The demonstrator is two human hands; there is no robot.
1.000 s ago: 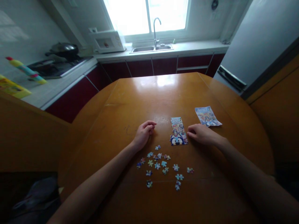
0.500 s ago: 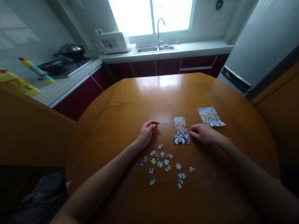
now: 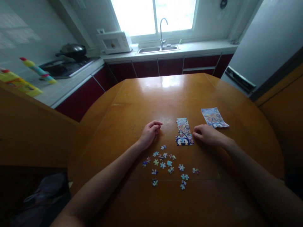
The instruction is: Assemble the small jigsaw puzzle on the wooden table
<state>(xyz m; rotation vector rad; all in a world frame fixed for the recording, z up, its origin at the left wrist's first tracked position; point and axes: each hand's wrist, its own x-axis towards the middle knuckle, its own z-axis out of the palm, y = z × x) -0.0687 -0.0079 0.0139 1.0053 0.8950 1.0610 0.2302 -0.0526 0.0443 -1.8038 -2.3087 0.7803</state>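
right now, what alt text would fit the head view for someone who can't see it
A partly assembled jigsaw lies on a wooden table between a person's left hand and right hand. Loose puzzle pieces lie nearer the viewer, and a picture sheet lies beyond the right hand. Behind is a kitchen counter with a sink.

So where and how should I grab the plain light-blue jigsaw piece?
Probably its right edge, your right hand coming from the right: the plain light-blue jigsaw piece lies flat on the brown wooden table, with multicoloured jigsaw pieces close on its left and near sides, leaving the right more open.
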